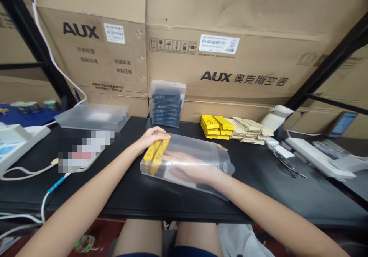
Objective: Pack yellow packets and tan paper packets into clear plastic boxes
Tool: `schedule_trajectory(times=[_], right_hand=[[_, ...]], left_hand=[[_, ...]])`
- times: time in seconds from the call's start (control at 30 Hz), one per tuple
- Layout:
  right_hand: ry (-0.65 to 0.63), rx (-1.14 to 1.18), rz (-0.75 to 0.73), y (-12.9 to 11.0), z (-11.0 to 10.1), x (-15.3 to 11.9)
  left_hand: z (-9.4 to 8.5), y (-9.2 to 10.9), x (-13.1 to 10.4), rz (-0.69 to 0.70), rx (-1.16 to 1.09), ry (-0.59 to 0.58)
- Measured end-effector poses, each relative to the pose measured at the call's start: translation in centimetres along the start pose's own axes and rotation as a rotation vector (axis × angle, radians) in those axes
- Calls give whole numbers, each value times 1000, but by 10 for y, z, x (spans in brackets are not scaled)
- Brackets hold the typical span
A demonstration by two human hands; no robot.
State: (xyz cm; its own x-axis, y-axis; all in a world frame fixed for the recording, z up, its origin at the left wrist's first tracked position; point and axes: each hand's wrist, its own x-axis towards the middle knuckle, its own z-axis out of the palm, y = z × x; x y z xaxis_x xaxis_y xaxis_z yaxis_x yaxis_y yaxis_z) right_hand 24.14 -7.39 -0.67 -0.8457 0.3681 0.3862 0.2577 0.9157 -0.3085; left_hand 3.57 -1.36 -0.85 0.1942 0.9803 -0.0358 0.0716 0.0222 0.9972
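A clear plastic box (pixel 198 146) lies on its side on the black desk, its end with the flaps facing right. Yellow packets (pixel 156 155) stand side by side inside, against its left end. My left hand (pixel 152 137) is closed over the upper left corner of the box, fingers curled round its far side. Through the flap end, my right hand (pixel 191 167) reaches deep into the box. Its fingers look stretched toward the yellow packets, somewhat blurred by the plastic; whether the fingertips touch them I cannot tell.
Behind stands a clear box filled with dark blue packets (pixel 166 105). Stacked yellow packets (pixel 215 126) and beige packets (pixel 248 130) lie at back right, near a white bottle (pixel 276 117). Another clear box (pixel 92 117) and a phone with a cable (pixel 86 153) are left. A power strip (pixel 319 157) lies right.
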Motion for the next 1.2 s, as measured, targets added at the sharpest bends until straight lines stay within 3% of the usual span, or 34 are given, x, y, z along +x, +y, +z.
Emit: schedule_trajectory(times=[0.1, 0.33, 0.57, 0.97, 1.2], right_hand=[[-63, -6, -43, 2, 2, -2], [-51, -47, 78, 6, 10, -6], [-207, 35, 195, -9, -11, -5], [-101, 154, 155, 12, 2, -13], [43, 138, 188, 26, 14, -11]], left_hand=[[0, 0, -1, 2, -3, -1], [0, 2, -1, -3, 7, 11], [0, 2, -1, 9, -7, -1], [-1, -2, 1, 12, -21, -13], [1, -5, 2, -5, -102, -6]])
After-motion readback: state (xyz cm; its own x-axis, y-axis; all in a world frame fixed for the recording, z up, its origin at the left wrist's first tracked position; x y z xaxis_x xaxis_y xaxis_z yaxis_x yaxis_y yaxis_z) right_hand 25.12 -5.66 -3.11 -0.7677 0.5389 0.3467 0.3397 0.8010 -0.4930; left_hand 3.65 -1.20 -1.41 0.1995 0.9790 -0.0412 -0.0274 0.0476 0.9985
